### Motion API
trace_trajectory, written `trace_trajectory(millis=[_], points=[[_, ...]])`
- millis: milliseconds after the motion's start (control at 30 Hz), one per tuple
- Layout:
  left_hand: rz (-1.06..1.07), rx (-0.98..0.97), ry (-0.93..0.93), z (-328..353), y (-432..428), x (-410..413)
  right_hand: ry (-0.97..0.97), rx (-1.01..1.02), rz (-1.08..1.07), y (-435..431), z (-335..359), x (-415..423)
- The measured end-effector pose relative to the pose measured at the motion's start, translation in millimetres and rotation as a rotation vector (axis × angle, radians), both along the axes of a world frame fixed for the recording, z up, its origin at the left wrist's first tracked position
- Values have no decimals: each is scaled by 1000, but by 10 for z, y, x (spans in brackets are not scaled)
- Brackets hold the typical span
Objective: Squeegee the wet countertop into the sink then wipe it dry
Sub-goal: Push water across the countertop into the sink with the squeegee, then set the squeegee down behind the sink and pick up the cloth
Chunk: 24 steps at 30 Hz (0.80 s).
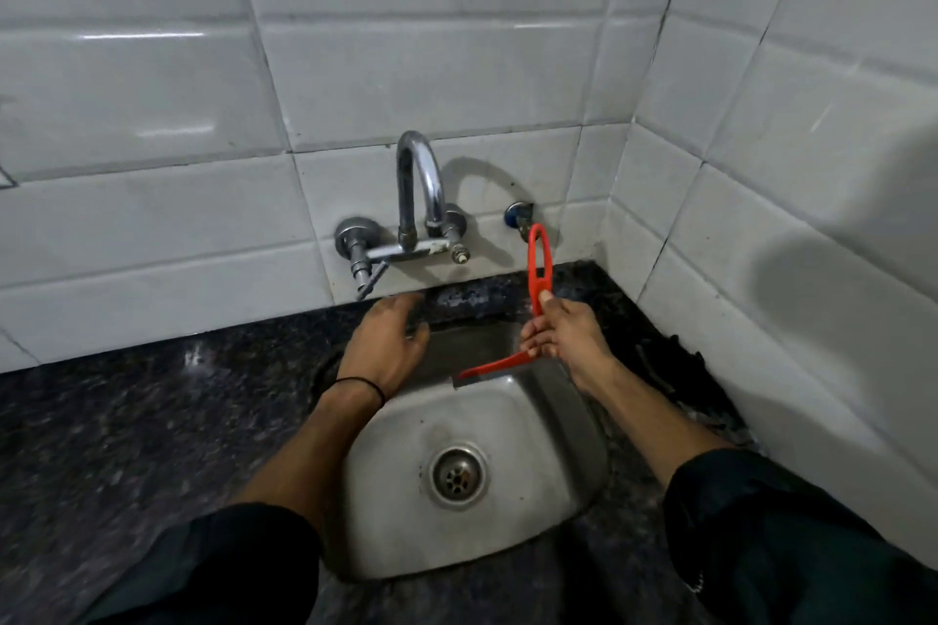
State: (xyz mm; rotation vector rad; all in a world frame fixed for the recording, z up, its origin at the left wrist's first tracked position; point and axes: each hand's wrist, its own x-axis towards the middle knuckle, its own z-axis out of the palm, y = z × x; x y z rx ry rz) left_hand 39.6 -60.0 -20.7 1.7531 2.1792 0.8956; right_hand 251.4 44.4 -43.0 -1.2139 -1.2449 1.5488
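Red squeegee (528, 315) gripped in right hand (563, 338) over steel sink (507, 421); no writing legible.

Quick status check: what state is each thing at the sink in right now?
Squeegee: held over the sink, handle up, blade off the counter.
Right hand: closed on the squeegee.
Left hand: open, empty, at the sink's back rim.
Tap: no water running.
Sink: drain open, no standing water.
Countertop: glossy; wetness unclear.

An orange-red squeegee (539, 269) is showing bright against white glossy tiles (406, 66) at twelve o'clock. The surface (127, 421) is showing dark speckled stone, the sink (533, 431) dull silver, the faucet (419, 188) shining chrome, the sleeves (792, 533) black.
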Motion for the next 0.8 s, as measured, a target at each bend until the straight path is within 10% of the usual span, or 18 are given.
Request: trace_trajectory(millis=[300, 800], points=[[-22, -87, 342, -104, 1164, 94, -226, 135, -116, 1311, -139, 301], [162, -120, 360, -466, 1365, 105, -336, 134, -105, 2100, -540, 157]])
